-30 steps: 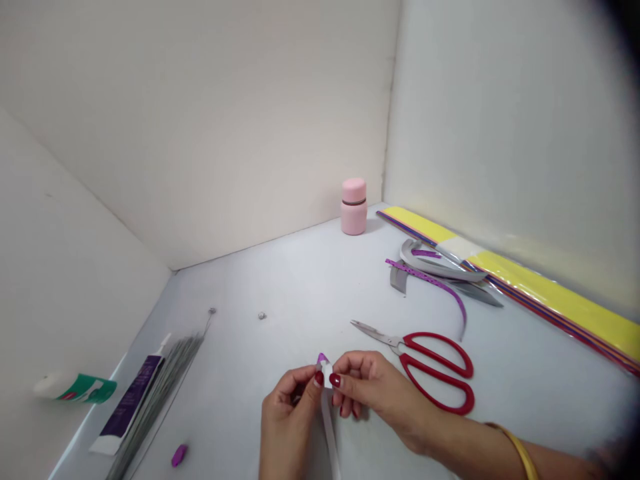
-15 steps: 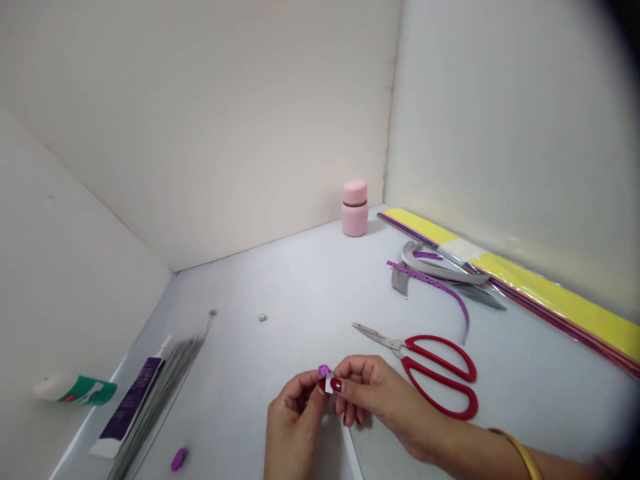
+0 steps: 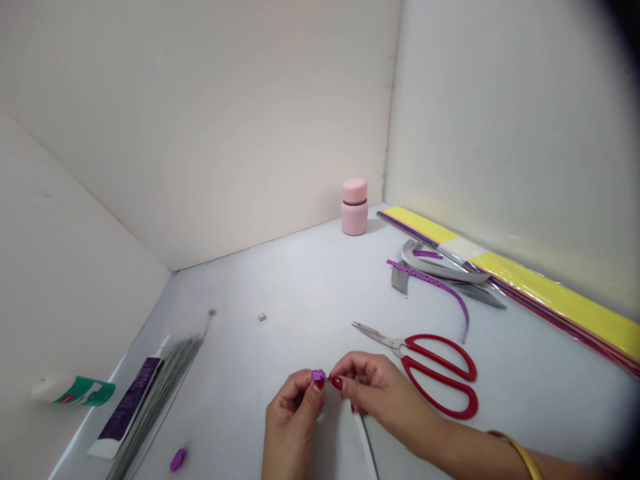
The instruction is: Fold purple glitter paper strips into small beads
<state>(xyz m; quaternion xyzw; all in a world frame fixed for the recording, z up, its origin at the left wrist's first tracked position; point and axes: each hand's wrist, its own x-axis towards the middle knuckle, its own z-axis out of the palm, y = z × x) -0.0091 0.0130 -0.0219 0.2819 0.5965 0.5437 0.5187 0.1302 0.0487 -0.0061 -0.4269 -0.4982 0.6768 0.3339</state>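
Three pale walls (image 3: pixel 210 127) enclose grey tabletop (image 3: pixel 300 287).

no readable text, tube (image 3: pixel 126 408) print too blurred

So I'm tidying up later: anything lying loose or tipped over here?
Yes. The glue bottle lies tipped on its side at far left. A stray purple piece sits alone near the wire bundle, and two tiny beads lie loose mid-table.
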